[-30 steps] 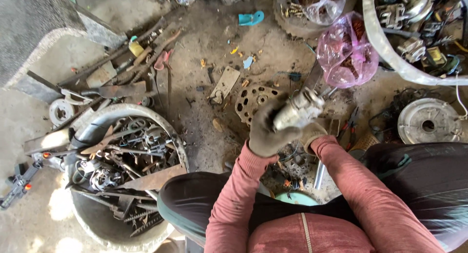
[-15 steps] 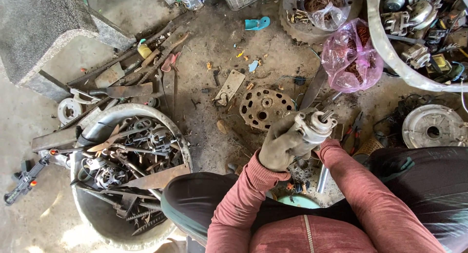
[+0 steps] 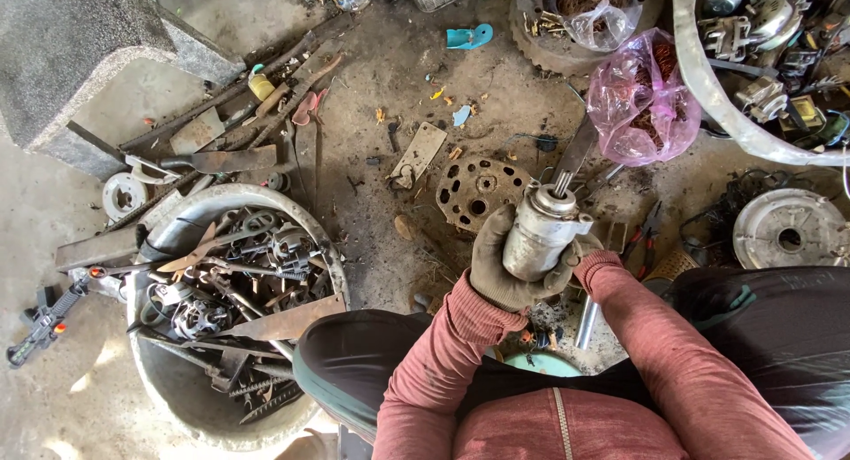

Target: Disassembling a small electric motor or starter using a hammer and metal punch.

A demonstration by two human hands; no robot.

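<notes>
Head view: I see gloved left hand point(image 3: 498, 267) and right hand point(image 3: 577, 252) clasping motor rotor point(image 3: 540, 234) upright; stripping underway, next needs firm hold.

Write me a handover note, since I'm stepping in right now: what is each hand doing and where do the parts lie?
Left hand, in a worn glove, grips the grey metal cylinder with a thin shaft, held upright over the dirt floor.
Right hand is mostly hidden behind the cylinder; it touches the far side, grip unclear.
Perforated round rusty plate lies on the ground just beyond.
Pink plastic bag of copper wire sits farther right.
Concrete tub of scrap tools stands to the left.
Cylinder still whole; nothing visibly removed.
</notes>
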